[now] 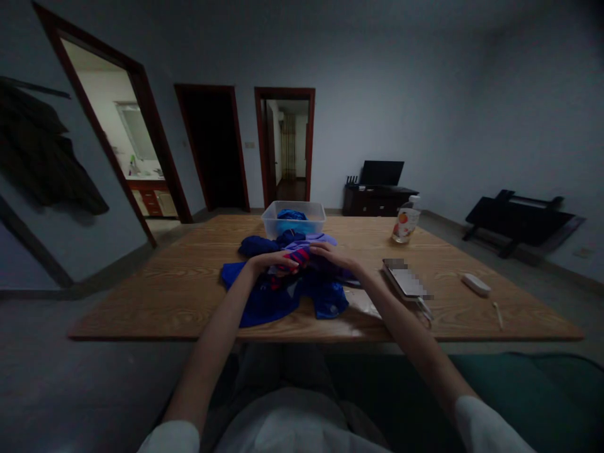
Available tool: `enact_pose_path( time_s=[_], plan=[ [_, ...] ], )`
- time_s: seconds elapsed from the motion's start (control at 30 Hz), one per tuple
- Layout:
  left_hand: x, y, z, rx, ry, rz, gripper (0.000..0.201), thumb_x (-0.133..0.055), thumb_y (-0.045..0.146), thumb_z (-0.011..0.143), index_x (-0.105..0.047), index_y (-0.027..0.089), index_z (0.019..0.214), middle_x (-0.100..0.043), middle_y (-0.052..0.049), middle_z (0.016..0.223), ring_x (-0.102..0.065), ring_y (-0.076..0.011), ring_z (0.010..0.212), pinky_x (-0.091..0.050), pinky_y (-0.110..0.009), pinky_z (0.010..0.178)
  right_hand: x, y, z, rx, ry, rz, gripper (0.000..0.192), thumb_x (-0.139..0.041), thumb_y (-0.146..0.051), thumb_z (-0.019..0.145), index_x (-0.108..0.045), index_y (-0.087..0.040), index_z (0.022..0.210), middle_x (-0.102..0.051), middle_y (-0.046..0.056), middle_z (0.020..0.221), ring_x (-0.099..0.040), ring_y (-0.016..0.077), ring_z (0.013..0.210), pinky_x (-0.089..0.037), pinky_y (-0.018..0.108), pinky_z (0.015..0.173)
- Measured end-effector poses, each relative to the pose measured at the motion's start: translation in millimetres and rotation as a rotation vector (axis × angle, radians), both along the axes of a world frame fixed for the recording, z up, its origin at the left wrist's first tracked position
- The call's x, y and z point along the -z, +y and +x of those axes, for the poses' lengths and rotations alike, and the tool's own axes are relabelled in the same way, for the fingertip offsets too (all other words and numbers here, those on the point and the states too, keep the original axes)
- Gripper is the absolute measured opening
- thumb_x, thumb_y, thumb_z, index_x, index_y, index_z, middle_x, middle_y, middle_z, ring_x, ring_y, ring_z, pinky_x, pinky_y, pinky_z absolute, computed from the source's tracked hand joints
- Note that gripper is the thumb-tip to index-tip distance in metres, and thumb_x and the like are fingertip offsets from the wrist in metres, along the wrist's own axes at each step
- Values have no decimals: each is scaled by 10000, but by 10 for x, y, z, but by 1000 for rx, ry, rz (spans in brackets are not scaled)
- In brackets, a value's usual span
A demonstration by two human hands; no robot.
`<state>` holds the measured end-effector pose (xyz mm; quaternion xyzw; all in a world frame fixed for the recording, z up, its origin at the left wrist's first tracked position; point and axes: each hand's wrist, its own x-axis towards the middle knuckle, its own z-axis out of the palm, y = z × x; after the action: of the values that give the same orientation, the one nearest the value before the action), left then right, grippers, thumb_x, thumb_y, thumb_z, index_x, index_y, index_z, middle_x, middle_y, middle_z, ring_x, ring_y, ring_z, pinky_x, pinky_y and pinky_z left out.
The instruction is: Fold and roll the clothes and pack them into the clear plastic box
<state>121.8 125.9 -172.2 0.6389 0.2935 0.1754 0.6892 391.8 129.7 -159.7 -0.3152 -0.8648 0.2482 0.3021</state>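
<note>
Both of my hands are on a bundled garment with pink-red and dark blue stripes (pixel 298 256), above a pile of clothes on the table. My left hand (pixel 275 259) is closed on its left side, with the fingertips partly hidden in the folds. On the right side, my right hand (pixel 326 253) grips the same garment from above. Beneath and in front lies a bright blue garment (pixel 271 305), spread out toward me. Purple cloth (pixel 323 239) and dark blue cloth (pixel 257 245) lie just behind my hands.
A clear plastic bin (pixel 315 214) holding blue cloth stands behind the pile on the wooden table (pixel 179 277). To the right are a bottle with a fruit label (pixel 404 221), a partly blurred flat device (pixel 406 280), a white case (pixel 475 284) and a small white stick (pixel 498 314).
</note>
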Motion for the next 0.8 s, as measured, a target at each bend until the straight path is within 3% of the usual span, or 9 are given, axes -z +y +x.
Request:
enact_pose_path(
  time_s=[0.17,0.27,0.4,0.67,0.8],
  plan=[
    [-97,-92,52,-24,147,141,442,-835,352,725,-693,133,1083,-677,-53,850,-622,-175,782,-504,-268,729,-33,-46,-20,-160,-85,-78,500,-526,-610,977,-728,-153,987,-700,33,872,-595,171,773,-460,257,713],
    [-121,-126,81,-48,156,140,427,-776,417,781,-697,127,1084,-689,-72,880,-617,-151,719,-503,-275,701,-36,-67,-23,-144,-54,43,478,-560,-592,967,-717,-140,948,-673,23,824,-567,156,737,-423,238,663],
    [-95,-110,75,-60,146,33,392,-631,447,882,-698,141,1118,-704,-84,934,-580,-90,555,-457,-221,543,5,-41,-52,-46,3,220,365,-607,-492,971,-715,-160,1079,-700,44,979,-610,180,870,-457,252,762],
    [62,-2,22,-124,-37,-212,368,-620,470,891,-721,147,1036,-696,-97,897,-600,-114,555,-473,-213,484,92,-122,-152,164,-65,667,319,-545,-350,1026,-632,-191,1288,-664,130,1193,-596,250,1123,-449,389,1006],
    [80,11,63,-63,-111,-256,271,-598,388,898,-679,132,930,-619,-33,732,-446,-45,419,-352,-155,387,62,-168,-119,175,-61,715,324,-527,-364,1035,-609,-177,1287,-660,131,1170,-598,250,1111,-454,376,998]
  ],
)
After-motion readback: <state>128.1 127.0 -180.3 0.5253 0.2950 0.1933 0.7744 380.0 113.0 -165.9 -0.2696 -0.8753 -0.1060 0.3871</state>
